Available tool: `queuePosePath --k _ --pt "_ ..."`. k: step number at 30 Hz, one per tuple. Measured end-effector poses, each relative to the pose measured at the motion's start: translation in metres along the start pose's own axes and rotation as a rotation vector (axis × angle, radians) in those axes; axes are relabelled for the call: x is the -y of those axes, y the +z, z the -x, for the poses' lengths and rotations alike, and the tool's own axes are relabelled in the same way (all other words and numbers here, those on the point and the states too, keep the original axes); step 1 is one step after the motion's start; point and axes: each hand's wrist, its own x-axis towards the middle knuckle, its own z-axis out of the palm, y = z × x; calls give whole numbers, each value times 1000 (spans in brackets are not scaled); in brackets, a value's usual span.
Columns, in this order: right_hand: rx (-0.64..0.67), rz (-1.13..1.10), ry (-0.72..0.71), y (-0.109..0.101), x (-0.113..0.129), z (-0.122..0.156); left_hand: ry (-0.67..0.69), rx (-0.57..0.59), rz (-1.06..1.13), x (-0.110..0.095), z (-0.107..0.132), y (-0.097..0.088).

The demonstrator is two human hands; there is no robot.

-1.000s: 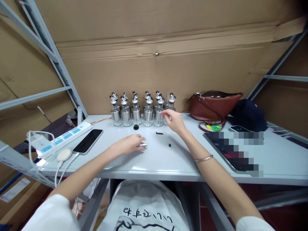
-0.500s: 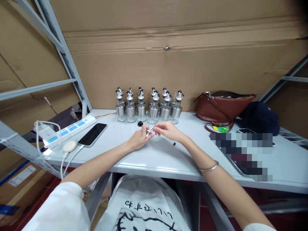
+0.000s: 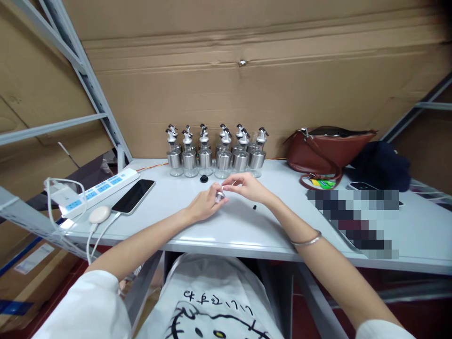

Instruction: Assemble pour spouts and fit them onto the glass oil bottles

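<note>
My left hand (image 3: 206, 202) is closed around a silver pourer top (image 3: 219, 195), the same kind as those on the bottles. Just above it, the thumb and fingers of my right hand (image 3: 245, 187) pinch together at the pourer top's upper end; what they grip is too small to make out. On the table behind my hands lies a round black stopper (image 3: 204, 179). A tiny black cap (image 3: 254, 207) sits below my right wrist. Glass oil bottles (image 3: 223, 161) with steel sleeves and silver pourer tops stand in rows at the back.
To the left are a phone (image 3: 134, 197), a white power strip (image 3: 102, 190) and a round white charger (image 3: 99, 215) with cables. On the right lie a brown bag (image 3: 325, 150), a dark blue cap (image 3: 381, 167) and a blurred flat object (image 3: 353, 226). A cardboard wall (image 3: 247, 99) closes the back.
My right hand has shifted slightly left and up, its fingers more stretched over the pourer top. The pourer top has tilted a little in my left hand. The view has moved slightly.
</note>
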Motion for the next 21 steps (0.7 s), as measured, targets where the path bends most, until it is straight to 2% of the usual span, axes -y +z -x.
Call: queuePosePath --k 7,21 --pt "-4 -141 29 -3 -8 -1 91 103 -40 -8 -3 -7" --pt "50 -192 105 -4 -6 -2 23 157 -105 -8 -5 -2"
